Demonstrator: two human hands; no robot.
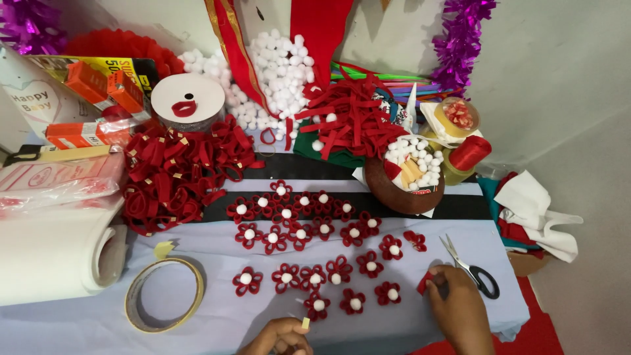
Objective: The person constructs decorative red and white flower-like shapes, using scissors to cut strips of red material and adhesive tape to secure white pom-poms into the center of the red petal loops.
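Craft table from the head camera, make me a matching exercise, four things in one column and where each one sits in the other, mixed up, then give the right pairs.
Things:
1. scissors
2. tape ring
3. white paper roll
4. brown bowl of white pompoms

Places:
A. far left edge of the table
B. just beyond the right hand
C. behind the felt flowers, right of centre
D. flat on the cloth, front left

Pairs: 1-B, 2-D, 3-A, 4-C
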